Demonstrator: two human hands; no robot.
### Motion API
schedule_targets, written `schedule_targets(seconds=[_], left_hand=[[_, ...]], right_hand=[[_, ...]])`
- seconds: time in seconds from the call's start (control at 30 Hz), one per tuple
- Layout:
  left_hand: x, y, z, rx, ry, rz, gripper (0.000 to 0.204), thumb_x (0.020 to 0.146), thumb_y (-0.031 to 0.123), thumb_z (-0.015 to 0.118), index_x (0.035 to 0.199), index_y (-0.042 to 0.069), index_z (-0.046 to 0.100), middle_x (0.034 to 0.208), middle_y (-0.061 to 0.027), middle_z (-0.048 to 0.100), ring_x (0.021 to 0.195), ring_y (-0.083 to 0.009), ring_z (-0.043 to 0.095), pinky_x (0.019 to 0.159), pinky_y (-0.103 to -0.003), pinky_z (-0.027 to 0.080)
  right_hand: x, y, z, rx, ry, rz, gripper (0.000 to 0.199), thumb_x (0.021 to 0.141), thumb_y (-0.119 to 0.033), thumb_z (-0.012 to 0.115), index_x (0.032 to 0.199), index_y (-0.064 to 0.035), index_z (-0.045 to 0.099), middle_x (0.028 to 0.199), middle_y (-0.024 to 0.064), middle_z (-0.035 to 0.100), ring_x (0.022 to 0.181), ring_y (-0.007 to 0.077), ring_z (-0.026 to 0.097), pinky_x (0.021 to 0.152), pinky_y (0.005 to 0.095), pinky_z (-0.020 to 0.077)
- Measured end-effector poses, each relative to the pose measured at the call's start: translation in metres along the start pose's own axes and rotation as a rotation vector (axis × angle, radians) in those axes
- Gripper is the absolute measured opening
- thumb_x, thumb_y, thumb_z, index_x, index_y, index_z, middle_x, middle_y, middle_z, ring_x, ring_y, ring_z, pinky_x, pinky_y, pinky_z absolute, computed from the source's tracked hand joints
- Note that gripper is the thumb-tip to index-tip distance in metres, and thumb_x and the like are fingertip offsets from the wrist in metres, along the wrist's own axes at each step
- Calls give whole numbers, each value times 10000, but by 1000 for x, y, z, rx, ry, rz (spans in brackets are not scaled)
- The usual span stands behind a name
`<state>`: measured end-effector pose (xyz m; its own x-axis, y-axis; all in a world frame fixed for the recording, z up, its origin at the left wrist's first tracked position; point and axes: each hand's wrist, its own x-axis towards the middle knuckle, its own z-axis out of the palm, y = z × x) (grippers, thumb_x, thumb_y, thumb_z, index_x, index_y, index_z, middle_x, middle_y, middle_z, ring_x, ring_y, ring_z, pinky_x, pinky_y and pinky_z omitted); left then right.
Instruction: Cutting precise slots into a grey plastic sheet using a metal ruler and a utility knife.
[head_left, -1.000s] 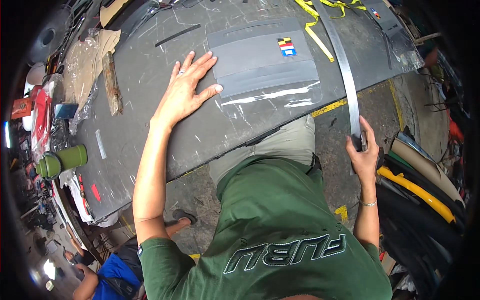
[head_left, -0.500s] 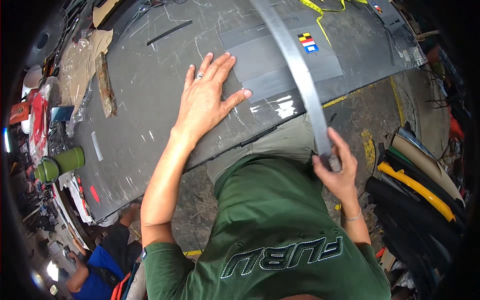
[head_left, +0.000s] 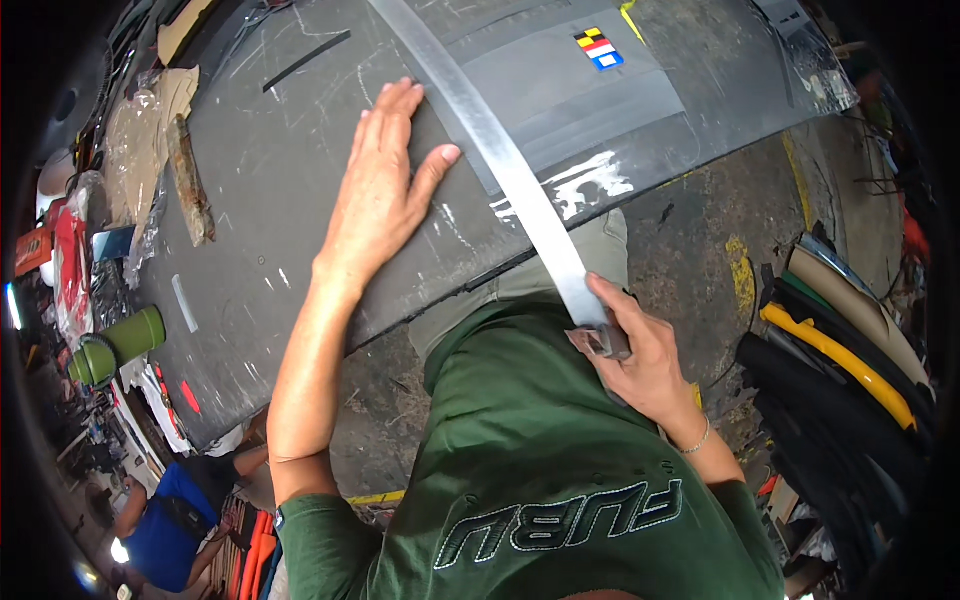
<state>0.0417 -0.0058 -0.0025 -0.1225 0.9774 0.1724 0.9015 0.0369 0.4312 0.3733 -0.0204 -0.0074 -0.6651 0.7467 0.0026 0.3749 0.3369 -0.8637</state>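
My left hand [head_left: 378, 185] rests flat on the dark worktop, fingers stretched out, left of a grey sheet [head_left: 570, 110]. In my right hand [head_left: 645, 350], close to my shirt, is the near end of a long, flat metal straightedge [head_left: 510, 165]. The straightedge slants away over the table's front edge and across the sheet's left side; its far end runs out of view. At the gripped end there is a small, shiny brownish piece [head_left: 592, 342] that I cannot make out. A small patch of coloured flags [head_left: 600, 48] lies on the grey sheet.
On the worktop [head_left: 270, 190] are a dark strip [head_left: 307, 62], a worn wooden stick [head_left: 192, 180] and a green bottle [head_left: 125, 340]. Rolled material, one roll yellow [head_left: 840, 365], lies right of me. Another person in blue [head_left: 175, 530] is at lower left.
The straightedge has swung left and down across the sheet's left side. My right hand has moved left, towards my shirt. My left hand has slid slightly left, off the sheet's edge.
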Motion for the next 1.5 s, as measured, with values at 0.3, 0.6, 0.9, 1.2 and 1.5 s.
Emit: schedule_targets(seconds=[0.3,0.6,0.9,1.2,1.5], left_hand=[[19,-18,0,144,-90,123,788,951,433,729,1515,-23,422,1634,-173,375,1541,-354,312,1229,-451,340],[32,-28,-8,10,-90,143,788,877,461,796,1432,-22,515,1533,-195,459,1437,-400,442,1161,-490,424],[26,-25,3,36,-46,126,900,816,512,833,1509,59,480,1589,-151,419,1471,-363,422,1183,-477,416],[28,-26,4,28,-29,125,995,746,595,854,1470,10,503,1565,-175,456,1436,-391,452,1222,-511,352],[28,-25,6,35,-21,129,1014,717,585,878,1459,5,505,1559,-168,470,1447,-371,444,1211,-491,373]], right_hand=[[24,-9,11,191,-105,192,550,903,47,726,1417,28,532,1004,202,719,798,175,714,749,286,553],[36,-9,32,172,22,61,316,1035,-117,629,1303,34,553,895,83,741,800,114,722,655,264,559],[47,-7,31,623,30,513,309,1044,-255,667,1137,38,643,863,65,701,713,102,673,610,277,580],[59,-7,36,678,88,524,264,1033,-214,680,1115,30,619,854,39,675,714,82,637,613,280,590],[60,-4,39,734,92,479,232,1031,-180,679,1120,19,599,824,35,666,691,76,626,598,274,569]])
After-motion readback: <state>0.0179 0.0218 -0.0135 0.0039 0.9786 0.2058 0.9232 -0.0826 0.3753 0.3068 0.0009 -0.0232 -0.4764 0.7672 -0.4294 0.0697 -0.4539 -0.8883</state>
